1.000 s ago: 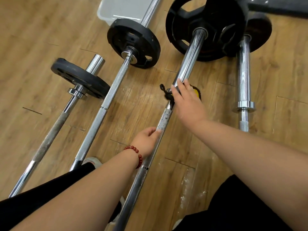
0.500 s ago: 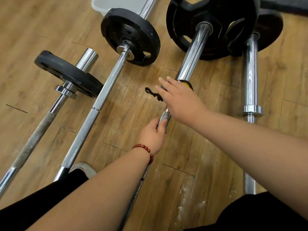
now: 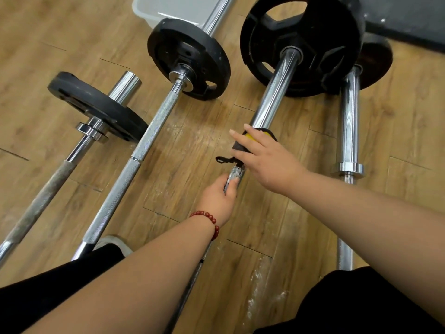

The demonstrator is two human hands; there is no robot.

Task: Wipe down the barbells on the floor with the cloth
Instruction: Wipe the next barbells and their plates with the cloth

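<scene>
Several barbells lie side by side on the wooden floor. My right hand [image 3: 267, 160] presses a yellow and grey cloth [image 3: 256, 137] onto the shaft of the third barbell [image 3: 274, 95], fingers straight over it. A black loop of the cloth [image 3: 224, 159] sticks out to the left. Just below, my left hand [image 3: 220, 197], with a red bead bracelet at the wrist, grips the chalky knurled part of the same shaft [image 3: 234, 173]. That bar carries a large black plate [image 3: 320, 44] at its far end.
To the left lie a dusty barbell [image 3: 45, 191] with a small plate [image 3: 96, 104] and a knurled barbell [image 3: 134, 162] with a black plate [image 3: 190, 56]. A fourth bar [image 3: 349, 121] lies to the right. A white bin [image 3: 173, 8] stands behind. White chalk dust marks the floor.
My right hand has slid the cloth back and forth on the third bar. My left hand has moved up the shaft and closed around it just below the cloth.
</scene>
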